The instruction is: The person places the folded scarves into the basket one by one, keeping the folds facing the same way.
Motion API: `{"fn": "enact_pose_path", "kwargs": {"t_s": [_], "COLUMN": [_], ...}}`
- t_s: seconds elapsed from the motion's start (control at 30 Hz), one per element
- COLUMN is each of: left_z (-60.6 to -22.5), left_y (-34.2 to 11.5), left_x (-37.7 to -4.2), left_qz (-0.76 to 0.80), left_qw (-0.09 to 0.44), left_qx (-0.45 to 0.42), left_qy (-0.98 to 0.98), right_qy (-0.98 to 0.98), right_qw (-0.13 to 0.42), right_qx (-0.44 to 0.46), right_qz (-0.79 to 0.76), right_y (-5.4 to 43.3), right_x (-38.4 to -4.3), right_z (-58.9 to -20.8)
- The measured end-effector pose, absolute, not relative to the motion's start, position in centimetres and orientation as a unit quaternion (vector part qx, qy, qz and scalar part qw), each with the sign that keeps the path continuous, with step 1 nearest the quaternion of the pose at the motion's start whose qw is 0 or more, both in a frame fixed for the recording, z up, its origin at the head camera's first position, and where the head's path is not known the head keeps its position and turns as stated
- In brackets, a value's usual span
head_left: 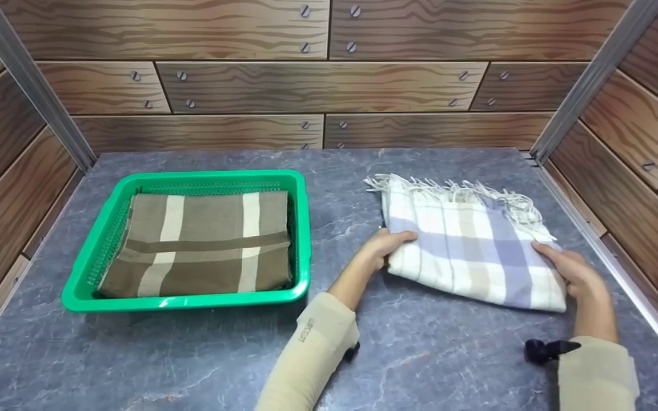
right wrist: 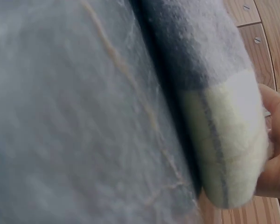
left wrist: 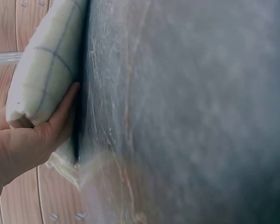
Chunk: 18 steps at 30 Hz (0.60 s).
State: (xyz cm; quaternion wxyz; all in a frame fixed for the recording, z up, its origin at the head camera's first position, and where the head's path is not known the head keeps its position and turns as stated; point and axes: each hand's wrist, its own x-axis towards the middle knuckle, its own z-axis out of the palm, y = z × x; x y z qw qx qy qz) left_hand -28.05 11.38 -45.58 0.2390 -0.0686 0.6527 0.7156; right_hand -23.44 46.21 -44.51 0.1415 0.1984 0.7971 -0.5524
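Note:
A folded plaid scarf (head_left: 466,251) in white, lavender and beige is held between both hands on the right of the table, its fringe along the far side. My left hand (head_left: 387,246) grips its left edge, thumb on top and fingers underneath, as the left wrist view also shows on the scarf (left wrist: 49,60). At the right edge my right hand (head_left: 574,271) grips it the same way, thumb over the top. In the right wrist view the thick folded edge of the scarf (right wrist: 228,140) lies against that hand (right wrist: 277,144).
A green plastic basket (head_left: 186,302) stands on the left of the grey marbled table (head_left: 220,359). In it lies a folded brown cloth (head_left: 209,240) with cream stripes. Wood-patterned walls (head_left: 317,85) and metal posts (head_left: 597,74) enclose the back and sides.

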Motion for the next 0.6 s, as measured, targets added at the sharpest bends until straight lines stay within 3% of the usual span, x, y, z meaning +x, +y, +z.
{"fn": "enact_pose_path", "kwargs": {"t_s": [0.2,0.6], "left_z": [-45.4,-45.6], "left_y": [10.8,10.3], "left_x": [-28.3,-28.2], "left_qz": [0.708,0.688], "left_qw": [0.228,0.245], "left_qx": [-0.078,-0.104], "left_qy": [0.664,0.675], "right_qy": [0.796,0.796], "right_qw": [0.132,0.173], "right_qx": [0.186,0.196], "right_qz": [-0.560,-0.546], "right_y": [45.9,46.0], "right_x": [-24.4,-24.4], "right_z": [-44.3,-44.1]}}
